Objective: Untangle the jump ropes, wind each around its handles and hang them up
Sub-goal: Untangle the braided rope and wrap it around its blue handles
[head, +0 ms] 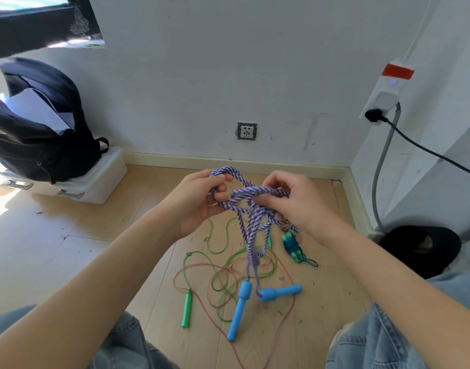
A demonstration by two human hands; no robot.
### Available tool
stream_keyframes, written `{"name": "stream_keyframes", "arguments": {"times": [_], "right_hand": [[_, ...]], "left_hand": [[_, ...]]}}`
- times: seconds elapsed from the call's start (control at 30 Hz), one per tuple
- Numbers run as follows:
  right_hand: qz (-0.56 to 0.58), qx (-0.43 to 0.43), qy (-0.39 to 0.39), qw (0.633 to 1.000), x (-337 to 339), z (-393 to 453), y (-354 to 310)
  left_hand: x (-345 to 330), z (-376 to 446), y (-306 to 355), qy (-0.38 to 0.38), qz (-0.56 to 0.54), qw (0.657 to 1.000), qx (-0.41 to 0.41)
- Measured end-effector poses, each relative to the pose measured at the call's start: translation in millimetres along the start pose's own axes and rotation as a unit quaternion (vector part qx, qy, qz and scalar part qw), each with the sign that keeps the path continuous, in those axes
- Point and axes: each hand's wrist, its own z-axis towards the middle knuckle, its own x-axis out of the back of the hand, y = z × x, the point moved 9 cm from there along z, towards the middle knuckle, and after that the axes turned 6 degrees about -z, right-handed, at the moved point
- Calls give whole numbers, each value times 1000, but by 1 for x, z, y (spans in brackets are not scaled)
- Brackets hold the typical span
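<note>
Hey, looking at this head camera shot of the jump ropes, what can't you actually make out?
- Head view: the knot in the purple rope is partly covered by the right hand and the left hand.
- The orange rope runs off the bottom edge; its handles are not seen.
- Only one green handle shows; the green rope is too tangled to trace.
- No hanging place is in view.

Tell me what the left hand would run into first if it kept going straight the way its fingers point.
The left hand points rightward, so it would likely first meet the right hand, which grips the same purple braided rope. Only the knot lies between them; depth is uncertain.
</note>
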Motion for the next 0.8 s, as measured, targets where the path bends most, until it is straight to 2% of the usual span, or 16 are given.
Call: {"name": "stream_keyframes", "arguments": {"times": [0.13,0.2,0.3,0.37,0.47,0.53,0.57,0.6,0.67,0.7,0.77,0.8], "right_hand": [[205,-99,-61,972,-5,-4,16],[312,-134,-10,940,11,-2,23],[439,-222,97,865,30,-4,47],[442,-257,85,855,25,-6,52],[476,-273,35,835,11,-9,49],[523,-270,77,805,20,-7,51],[519,-259,110,807,30,-5,53],[470,-244,138,837,41,-4,54],[244,-214,149,934,55,-1,54],[147,-203,137,958,54,0,54],[86,-217,110,966,45,-2,59],[85,-228,109,964,43,-3,64]], "left_hand": [[18,2,0,64,24,998,7],[34,1,3,104,62,993,-1],[40,-1,7,108,190,976,-11],[31,-2,3,72,295,953,-9],[7,-9,-15,-58,405,911,42],[-1,-14,-27,-117,437,889,68],[-2,-14,-29,-124,444,885,71],[-1,-14,-30,-127,440,886,73],[2,-14,-33,-146,391,903,97],[3,-16,-35,-168,346,915,122],[0,-24,-39,-214,278,922,164],[-2,-26,-41,-226,289,915,168]]}}
